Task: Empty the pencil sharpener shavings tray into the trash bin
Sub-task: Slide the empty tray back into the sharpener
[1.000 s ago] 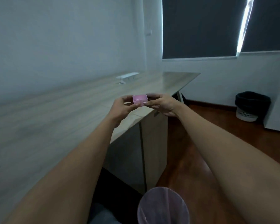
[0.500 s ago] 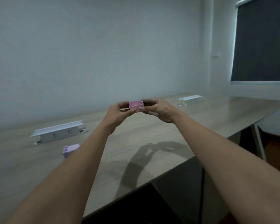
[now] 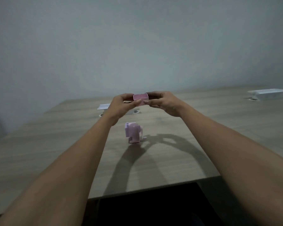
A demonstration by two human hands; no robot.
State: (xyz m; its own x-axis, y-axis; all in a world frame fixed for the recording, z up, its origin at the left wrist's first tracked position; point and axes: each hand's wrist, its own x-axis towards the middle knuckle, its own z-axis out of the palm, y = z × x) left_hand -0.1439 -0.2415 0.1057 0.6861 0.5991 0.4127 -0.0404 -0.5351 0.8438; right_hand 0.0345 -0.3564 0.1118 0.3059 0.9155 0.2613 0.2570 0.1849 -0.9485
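Tray: small pink shavings tray (image 3: 140, 99), an open-topped box, held level in the air between both hands, above the far half of the worktop. Its open side faces up.
Tray contents: the inside looks plain pink; the view is too soft to tell whether any shavings lie in it.
Left hand: left hand (image 3: 121, 106) grips the tray's left end, thumb along the near side, fingers (image 3: 127, 95) curled over the far side, clamped on the tray.
Right hand: right hand (image 3: 163, 101) grips the tray's right end the same way, thumb near, fingers closed around the far edge.
Arms: both bare forearms reach forward from the bottom corners and meet at the tray.
Sharpener: pale lilac pencil sharpener (image 3: 133, 132) stands upright on the worktop, below the tray and nearer the viewer, with a light crank handle on its right side. It touches neither hand.
Worktop: wood-grain worktop (image 3: 219, 136) runs to a grey wall; the arms cast dark shadows on it just right of the sharpener.
Other things: white socket box (image 3: 104, 106) sits on the worktop behind the left hand, partly hidden by it; a second white socket box (image 3: 268, 94) lies far right, well apart from the hands.
In the way: the left wrist overlaps the space just above the sharpener's left top corner.
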